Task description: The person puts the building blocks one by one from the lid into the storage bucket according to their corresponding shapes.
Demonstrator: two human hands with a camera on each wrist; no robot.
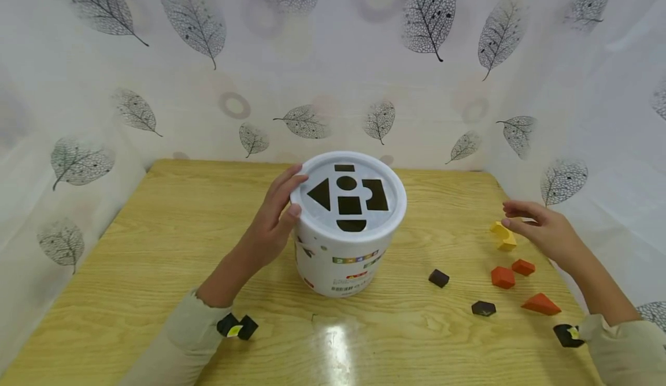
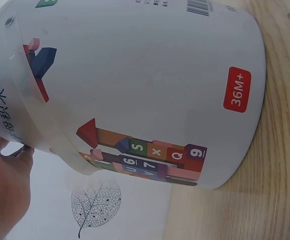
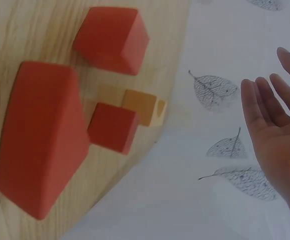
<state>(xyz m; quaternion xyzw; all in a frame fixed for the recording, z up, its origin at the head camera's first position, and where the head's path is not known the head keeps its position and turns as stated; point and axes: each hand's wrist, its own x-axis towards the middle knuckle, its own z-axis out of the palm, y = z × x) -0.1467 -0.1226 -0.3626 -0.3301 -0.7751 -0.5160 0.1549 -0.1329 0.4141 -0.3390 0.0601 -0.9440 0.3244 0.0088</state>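
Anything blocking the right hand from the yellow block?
Nothing visible: the right hand hovers close by the yellow block, and the red blocks lie nearer the person, off that path.

Bucket (image 1: 312,264): white; printed toy blocks (image 2: 150,155) on side in red, orange, green, blue, purple, pink, some with white letters and numerals. Label (image 2: 237,90): red, white "36M+". Lid (image 1: 382,222): pale grey-white, cut-outs dark. Arch block (image 1: 507,244): yellow. Triangular block (image 1: 542,304), cube-like block (image 1: 503,277), smaller block (image 1: 523,267): plain orange-red. Two blocks (image 1: 439,278) nearer bucket: blackish brown. Counter (image 1: 156,247): honey-yellow wood grain. Curtain (image 1: 343,56): off-white, black and grey veined leaves, faint pinkish and grey rings. Sleeves (image 1: 177,340): plain cream-beige. Wrist cameras (image 1: 248,327): black, yellow-green patches.
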